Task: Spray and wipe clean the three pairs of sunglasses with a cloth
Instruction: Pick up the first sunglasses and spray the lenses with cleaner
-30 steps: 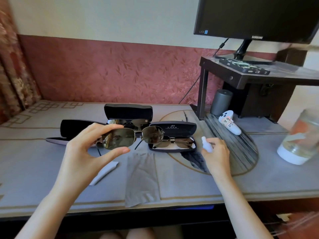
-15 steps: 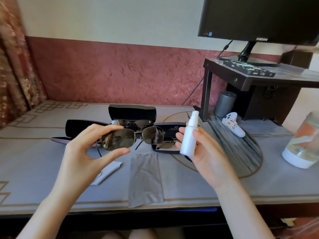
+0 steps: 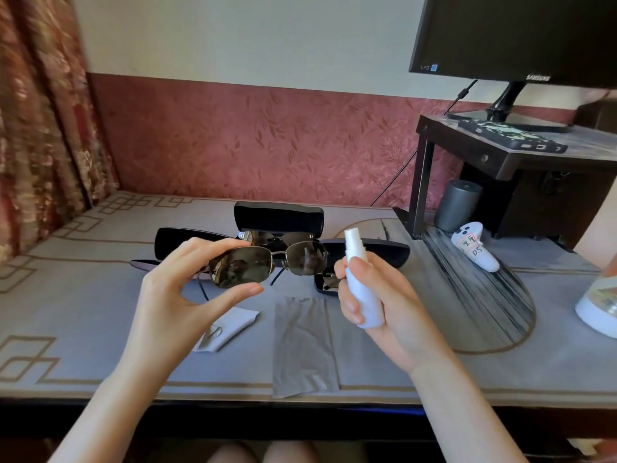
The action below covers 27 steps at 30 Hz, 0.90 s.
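A grey patterned bench (image 3: 100, 295) meets a red-papered wall; at one o'clock a monitor (image 3: 517, 31) reads "SAMSUNG". The left hand (image 3: 173, 295) pinches one lens of the metal-framed sunglasses (image 3: 267, 265), raised off the bench. At their three o'clock the right hand (image 3: 384, 305) grips a white spray bottle (image 3: 362, 289), nozzle up. A grey cloth (image 3: 303, 342) lies flat at their six. At twelve, a second pair (image 3: 277, 237) in an open case (image 3: 278, 215) shows "D" at each corner. Far right, a white controller (image 3: 475, 245) carries a label reading roughly "D5".

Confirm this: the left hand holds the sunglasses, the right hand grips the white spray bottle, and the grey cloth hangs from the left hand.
No: the head view shows the grey cloth lying on the table, not hanging from the left hand. The rest stands.
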Tool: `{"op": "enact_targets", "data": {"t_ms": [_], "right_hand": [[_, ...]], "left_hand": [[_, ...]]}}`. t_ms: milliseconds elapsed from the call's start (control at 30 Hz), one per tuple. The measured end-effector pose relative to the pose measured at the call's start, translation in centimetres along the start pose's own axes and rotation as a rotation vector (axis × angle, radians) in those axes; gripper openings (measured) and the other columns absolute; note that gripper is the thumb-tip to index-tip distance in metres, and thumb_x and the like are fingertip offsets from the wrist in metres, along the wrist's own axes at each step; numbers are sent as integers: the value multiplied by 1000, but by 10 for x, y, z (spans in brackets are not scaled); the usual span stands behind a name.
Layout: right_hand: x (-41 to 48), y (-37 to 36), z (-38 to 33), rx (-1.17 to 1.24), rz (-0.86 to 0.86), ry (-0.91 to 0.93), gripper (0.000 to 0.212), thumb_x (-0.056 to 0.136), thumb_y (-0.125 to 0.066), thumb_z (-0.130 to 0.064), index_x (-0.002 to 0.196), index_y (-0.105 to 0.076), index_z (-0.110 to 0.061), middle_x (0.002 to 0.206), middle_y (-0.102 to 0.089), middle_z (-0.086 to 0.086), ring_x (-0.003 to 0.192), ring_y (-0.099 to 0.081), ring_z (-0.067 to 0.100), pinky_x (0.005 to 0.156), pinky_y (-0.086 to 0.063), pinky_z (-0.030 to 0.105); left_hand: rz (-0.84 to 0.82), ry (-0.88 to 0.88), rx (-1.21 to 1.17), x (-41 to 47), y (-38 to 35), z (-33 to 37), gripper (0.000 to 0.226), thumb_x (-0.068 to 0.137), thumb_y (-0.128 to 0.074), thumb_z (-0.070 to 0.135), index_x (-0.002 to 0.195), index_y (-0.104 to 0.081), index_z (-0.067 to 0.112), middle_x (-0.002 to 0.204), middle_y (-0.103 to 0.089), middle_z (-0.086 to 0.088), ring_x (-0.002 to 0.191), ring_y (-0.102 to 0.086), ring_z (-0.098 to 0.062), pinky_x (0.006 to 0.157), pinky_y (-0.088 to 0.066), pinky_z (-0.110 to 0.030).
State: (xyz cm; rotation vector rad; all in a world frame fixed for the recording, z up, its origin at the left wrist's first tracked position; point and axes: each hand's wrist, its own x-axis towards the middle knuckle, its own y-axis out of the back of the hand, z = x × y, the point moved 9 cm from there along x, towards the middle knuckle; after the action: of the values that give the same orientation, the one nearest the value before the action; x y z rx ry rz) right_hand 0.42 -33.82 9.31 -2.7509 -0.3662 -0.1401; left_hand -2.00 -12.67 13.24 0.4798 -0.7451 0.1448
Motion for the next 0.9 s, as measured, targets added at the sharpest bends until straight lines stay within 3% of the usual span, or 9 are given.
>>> {"op": "enact_targets", "data": {"t_ms": [200, 333, 433, 533, 667, 800, 900], "right_hand": [[5, -2, 3, -89, 48, 25, 33, 91, -50, -33, 98, -72, -10, 81, -63, 7, 61, -53, 20, 58, -49, 30], [6, -19, 12, 98, -70, -66, 33, 99, -41, -27, 118, -60, -9, 75, -53, 9, 49, -43, 17, 45, -38, 27], [8, -29, 12, 210, -147, -94, 37, 100, -37, -26, 134, -52, -28, 71, -50, 4, 45, -39, 12, 38, -33, 22], [9, -37, 10, 266, -185, -100, 42, 97, -38, -27, 136, -51, -38, 69, -48, 2, 42, -37, 10, 34, -30, 18], [9, -46, 10, 303, -238, -87, 43, 97, -37, -26, 137, -49, -35, 71, -47, 2, 41, -37, 9, 32, -27, 17], [7, -49, 6, 178, -243, -8, 45, 91, -49, -18, 133, -51, -36, 74, -49, 3, 41, -36, 9, 33, -30, 15], [7, -47, 3, -63, -164, 88, 46, 87, -58, -12, 125, -53, -37, 72, -46, 6, 42, -35, 13, 36, -32, 19]], "left_hand": [[14, -13, 28, -1, 7, 1, 46, 70, -72, 47, 112, -67, 27, 94, -64, 7, 92, -60, -14, 82, -45, -20], [24, -12, 39, -2, 12, 0, 45, 71, -72, 46, 111, -67, 25, 95, -64, 5, 91, -60, -12, 80, -42, -15], [34, -14, 45, -3, 15, -1, 44, 71, -72, 46, 111, -66, 30, 93, -63, 9, 90, -59, -12, 79, -41, -12], [41, -22, 54, -4, 18, -1, 42, 72, -72, 45, 111, -65, 29, 93, -62, 10, 90, -59, -9, 78, -40, -10], [52, -39, 67, -4, 22, 1, 40, 73, -72, 43, 110, -65, 30, 93, -61, 15, 89, -57, -3, 77, -38, -7], [66, -44, 65, -5, 27, 1, 39, 73, -72, 43, 110, -63, 33, 93, -61, 17, 89, -57, -5, 77, -38, -8], [78, -35, 76, -7, 30, 0, 40, 73, -72, 43, 111, -64, 30, 92, -61, 14, 88, -57, -5, 76, -38, -9]]}}
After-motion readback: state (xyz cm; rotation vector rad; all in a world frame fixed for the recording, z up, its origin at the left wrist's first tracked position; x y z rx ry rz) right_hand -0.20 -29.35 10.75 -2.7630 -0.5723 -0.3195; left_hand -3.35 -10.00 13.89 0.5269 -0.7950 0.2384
